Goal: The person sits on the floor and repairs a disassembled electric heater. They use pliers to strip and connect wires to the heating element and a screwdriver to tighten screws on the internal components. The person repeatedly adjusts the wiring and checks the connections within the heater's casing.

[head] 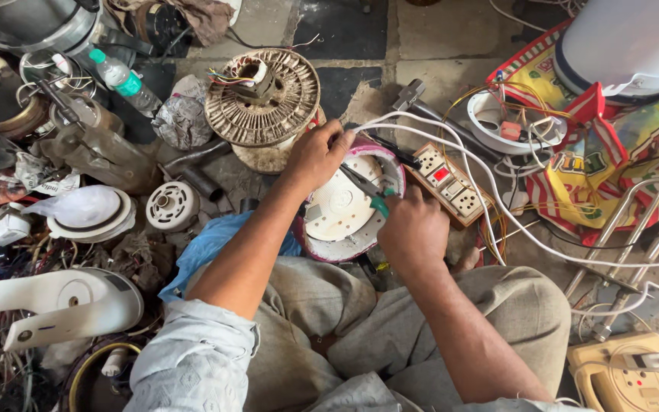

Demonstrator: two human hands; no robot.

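A: Okay, going left to right, quick. Far left, a white plastic housing (55,301) is lying on the floor, a white round cap (171,204) is sitting beyond it, and a plastic bottle (123,80) is lying up top in the clutter.

B: And the big ribbed disc?

A: That metal motor disc (262,95) with coloured wires is sitting just beyond the left hand (316,156). The left hand is curling over the far rim of the round white appliance base (341,210), fingers closed, gripping the edge.

B: Where is that base lying?

A: On the floor right in front of the knees, between both hands, tilted up toward the camera.

B: Right hand?

A: The right hand (413,229) is pressing at the near right edge of the base, fist closed around a green-handled screwdriver (366,192). The tool's long axis is running from the fist up-left across the base's face, tip pointing toward the left hand. The right hand is nearer the tool; the left is only steadying.

B: Further right?

A: A power strip (448,183) is lying just beside the right hand, white cables (512,221) trailing over it, then a colourful bag (581,152).
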